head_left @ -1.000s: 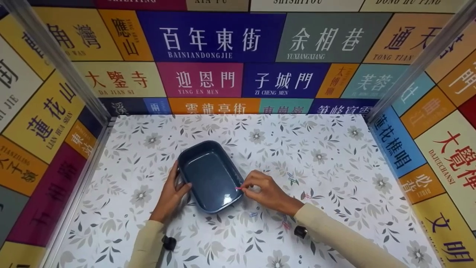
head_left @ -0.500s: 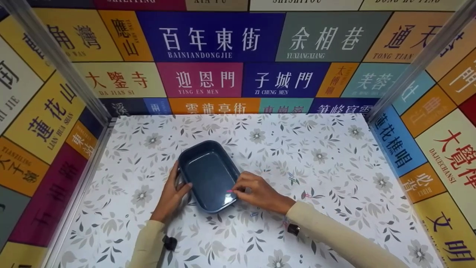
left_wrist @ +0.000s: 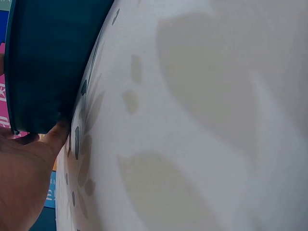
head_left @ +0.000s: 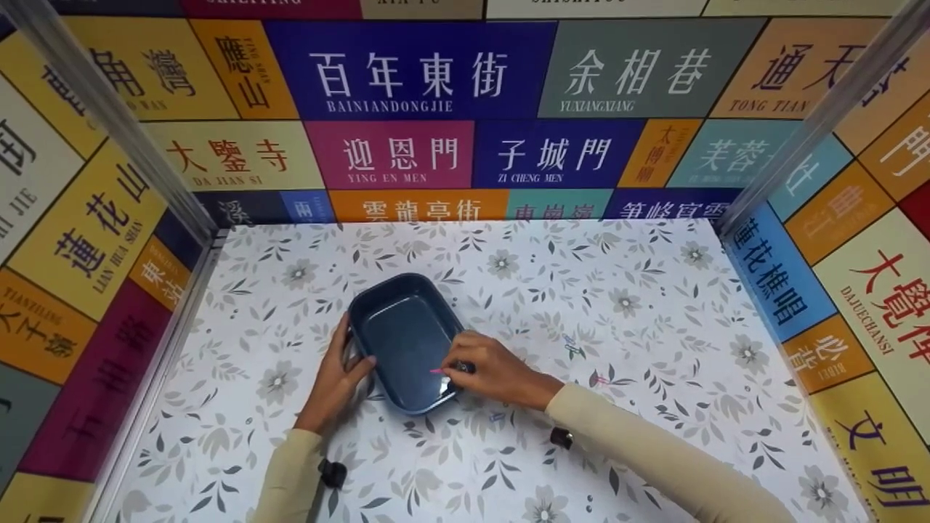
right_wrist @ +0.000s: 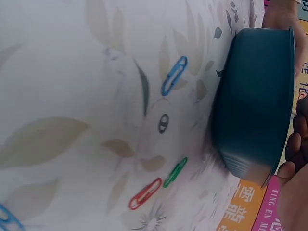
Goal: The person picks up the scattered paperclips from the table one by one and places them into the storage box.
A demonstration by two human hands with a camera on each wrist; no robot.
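A dark blue, deep rectangular dish (head_left: 407, 341) with rounded corners stands on the table. My left hand (head_left: 338, 378) holds its left side, thumb at the rim and fingers along the outer wall; the left wrist view shows that hand (left_wrist: 29, 168) against the dish's outside (left_wrist: 53, 62). Over the right part of the dish, my right hand (head_left: 494, 367) pinches a pink paper clip (head_left: 436, 371) between thumb and forefinger. In the right wrist view the fingers (right_wrist: 293, 144) appear above the rim, while the clip is hidden there. No other clip shows inside the dish.
Loose paper clips lie right of the dish: a blue one (right_wrist: 174, 76), a green one (right_wrist: 175, 172), a red one (right_wrist: 145, 193) and another blue one (right_wrist: 9, 219). A flower-patterned cloth (head_left: 290, 272) covers the table. Printed panels (head_left: 407, 73) enclose the back and sides.
My right hand has moved left from the dish's right rim to over its inside, carrying the pink paper clip. My left hand and the dish have stayed put.
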